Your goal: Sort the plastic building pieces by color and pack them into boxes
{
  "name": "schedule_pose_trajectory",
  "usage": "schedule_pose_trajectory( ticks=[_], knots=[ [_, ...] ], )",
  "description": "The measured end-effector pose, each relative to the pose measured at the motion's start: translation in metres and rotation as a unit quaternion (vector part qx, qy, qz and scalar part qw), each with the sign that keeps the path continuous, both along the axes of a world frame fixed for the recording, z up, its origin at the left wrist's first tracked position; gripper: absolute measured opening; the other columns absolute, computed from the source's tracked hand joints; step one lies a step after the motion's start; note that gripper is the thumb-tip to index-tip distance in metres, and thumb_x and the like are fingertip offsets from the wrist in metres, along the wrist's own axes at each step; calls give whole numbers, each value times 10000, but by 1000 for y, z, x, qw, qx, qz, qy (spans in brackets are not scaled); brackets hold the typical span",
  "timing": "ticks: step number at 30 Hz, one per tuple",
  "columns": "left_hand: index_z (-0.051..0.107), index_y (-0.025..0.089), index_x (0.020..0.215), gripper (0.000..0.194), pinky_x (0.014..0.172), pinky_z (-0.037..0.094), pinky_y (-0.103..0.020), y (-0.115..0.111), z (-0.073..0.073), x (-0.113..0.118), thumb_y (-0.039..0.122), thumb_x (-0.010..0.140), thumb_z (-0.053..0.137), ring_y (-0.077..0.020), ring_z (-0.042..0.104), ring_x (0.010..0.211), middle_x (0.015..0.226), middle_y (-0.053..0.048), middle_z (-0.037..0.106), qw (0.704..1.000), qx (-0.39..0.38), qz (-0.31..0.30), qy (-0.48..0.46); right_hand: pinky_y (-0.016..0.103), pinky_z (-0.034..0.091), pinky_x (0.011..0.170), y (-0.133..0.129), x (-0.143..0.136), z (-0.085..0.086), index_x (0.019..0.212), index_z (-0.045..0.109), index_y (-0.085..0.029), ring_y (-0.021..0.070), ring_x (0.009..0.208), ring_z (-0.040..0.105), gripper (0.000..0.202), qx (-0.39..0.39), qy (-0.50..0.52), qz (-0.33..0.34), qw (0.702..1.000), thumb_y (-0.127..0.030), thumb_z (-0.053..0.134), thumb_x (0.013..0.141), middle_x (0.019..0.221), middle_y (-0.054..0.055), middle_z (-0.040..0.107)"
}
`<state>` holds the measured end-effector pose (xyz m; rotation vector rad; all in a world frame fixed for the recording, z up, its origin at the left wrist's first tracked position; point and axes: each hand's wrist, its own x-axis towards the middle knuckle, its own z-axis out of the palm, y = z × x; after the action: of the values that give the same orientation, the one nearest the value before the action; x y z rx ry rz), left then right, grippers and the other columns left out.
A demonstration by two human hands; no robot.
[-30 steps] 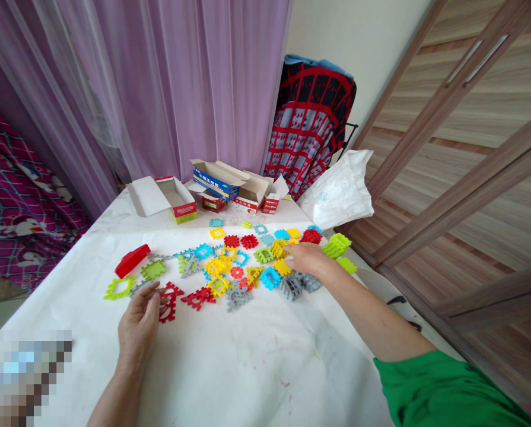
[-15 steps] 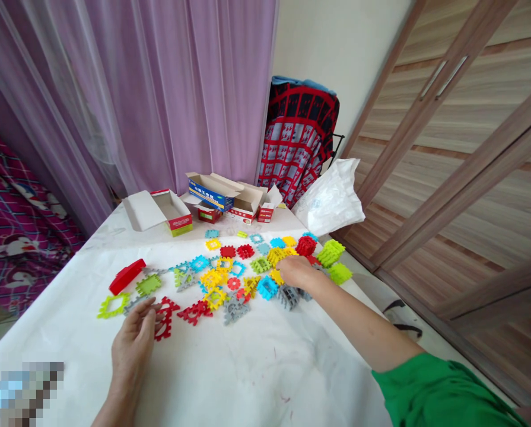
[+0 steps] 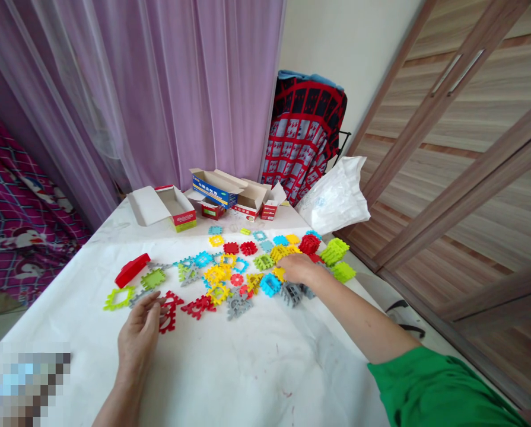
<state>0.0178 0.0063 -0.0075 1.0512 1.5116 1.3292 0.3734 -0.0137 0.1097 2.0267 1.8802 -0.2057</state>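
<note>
My left hand (image 3: 141, 329) rests near the table's left front with its fingers partly spread, beside a red notched frame (image 3: 171, 311) and a grey piece (image 3: 138, 298). Among the pieces at the right, my right hand (image 3: 297, 268) reaches down, fingers curled and pointing left, next to a yellow stack (image 3: 283, 253) and a small yellow piece (image 3: 279, 274); its fingertips are too small to make out. Blue (image 3: 270, 284), grey (image 3: 291, 294) and red (image 3: 309, 244) stacks lie around it. Several loose notched pieces are spread between my hands.
Open cardboard boxes (image 3: 185, 222) stand along the back of the white-covered table (image 3: 229, 379). A white plastic bag (image 3: 334, 198) is at the back right. A red case-like object (image 3: 132, 271) lies at the left. Green stacks (image 3: 334, 251) sit near the right edge.
The view has shifted slightly, so everything appears a little to one side. Both hands remain at about the same places among the pieces.
</note>
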Motion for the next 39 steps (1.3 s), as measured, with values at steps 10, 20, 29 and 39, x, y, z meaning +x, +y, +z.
schedule_pose_trajectory(
  ticks=[10,20,29,39],
  knots=[
    [654,194,1050,484,622,585,-298,1,-3,0,495,672,640,-168,670,731,918,-56,704,1000,14,-4,-1,370,533,832,14,5,3,1068,752,-295,308,1042,684,440,-34,-15,40,998,-106,705,673,1102,85,746],
    [656,186,1058,521,629,596,-326,-2,0,1,542,678,632,-172,676,719,906,-65,718,999,21,-15,19,322,485,883,29,-37,-6,1129,712,-272,249,1081,653,317,65,81,130,986,-261,525,873,1154,69,719],
    [645,184,1048,536,641,588,-329,-2,1,2,559,666,641,-177,679,734,910,-71,718,1000,17,-17,-3,327,447,940,57,-118,-43,1207,654,-260,237,1188,553,427,99,121,297,942,-111,556,818,1257,49,653],
    [651,186,1043,517,630,585,-335,-1,-4,4,561,687,634,-187,692,739,905,-73,721,1000,23,-18,-6,267,474,874,64,-101,-40,1322,590,-191,197,1049,639,451,89,300,141,939,-231,579,873,1208,73,689]
  ],
)
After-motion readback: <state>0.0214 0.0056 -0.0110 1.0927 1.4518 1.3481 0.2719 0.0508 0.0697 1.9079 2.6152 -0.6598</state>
